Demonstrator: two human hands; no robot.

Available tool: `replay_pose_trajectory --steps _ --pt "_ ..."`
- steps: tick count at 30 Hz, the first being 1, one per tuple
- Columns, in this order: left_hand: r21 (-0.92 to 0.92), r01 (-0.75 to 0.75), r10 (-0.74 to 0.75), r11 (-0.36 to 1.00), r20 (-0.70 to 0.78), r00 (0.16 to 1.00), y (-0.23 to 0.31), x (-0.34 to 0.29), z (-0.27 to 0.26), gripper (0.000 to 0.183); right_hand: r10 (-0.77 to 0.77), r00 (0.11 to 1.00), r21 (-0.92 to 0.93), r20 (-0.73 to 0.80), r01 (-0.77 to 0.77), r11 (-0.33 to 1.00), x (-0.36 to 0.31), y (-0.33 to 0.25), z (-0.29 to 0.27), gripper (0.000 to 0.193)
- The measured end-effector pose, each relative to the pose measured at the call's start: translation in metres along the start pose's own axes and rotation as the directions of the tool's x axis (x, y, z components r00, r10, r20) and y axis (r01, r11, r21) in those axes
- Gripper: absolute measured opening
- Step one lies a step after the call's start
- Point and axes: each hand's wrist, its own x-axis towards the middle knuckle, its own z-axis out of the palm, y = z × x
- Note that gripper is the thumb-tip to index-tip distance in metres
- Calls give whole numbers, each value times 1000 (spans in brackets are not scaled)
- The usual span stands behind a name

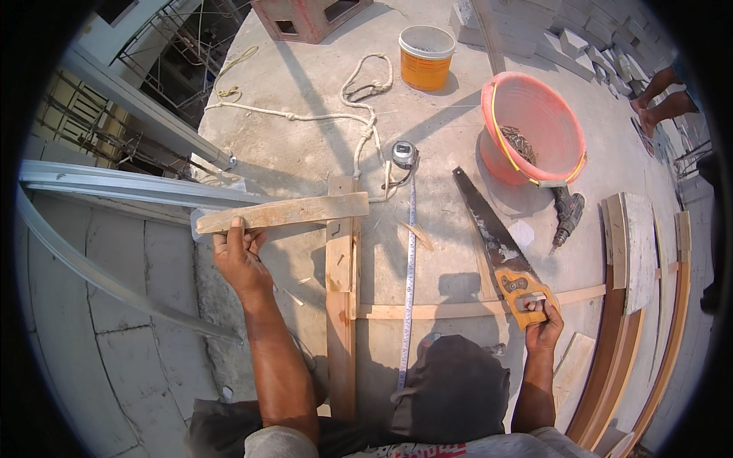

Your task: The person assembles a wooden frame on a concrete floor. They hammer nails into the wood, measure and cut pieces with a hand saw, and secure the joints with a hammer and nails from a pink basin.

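Note:
My left hand [243, 259] grips a short wooden board [282, 214] near its left end. The board lies crosswise over an upright-running wooden beam [340, 336], or just above it; I cannot tell if they touch. In my right hand [540, 324] is a handsaw [495, 237] with an orange handle, my fingers through the grip. Its dark blade points away and to the left, above the concrete floor. Between my hands a tape measure [404, 155] lies with its tape [410, 282] pulled out toward me.
A pink bucket [534, 114] holding nails stands at the upper right, a drill [567, 217] beside it. Farther off are a yellow bucket [426, 61] and white rope [321, 117]. Long boards [622, 336] lie at right; metal rails [130, 183] at left. A person's legs [663, 107] show far right.

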Motion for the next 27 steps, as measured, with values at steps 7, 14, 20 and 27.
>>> replay_pose_trajectory --steps 7,14,20,27 --pt "55 55 -64 997 175 983 -17 -9 15 19 -289 755 -602 -588 -170 780 11 -10 -70 41" --pt "363 76 -208 929 339 918 -42 -43 73 18 -12 982 -774 191 158 613 14 48 73 49" --pt "498 -35 -184 867 386 904 -48 -62 113 16 482 743 -863 465 258 434 1 121 181 70" --pt "456 -397 153 796 483 862 -38 -60 142 23 615 747 -540 252 -419 730 54 119 185 71"
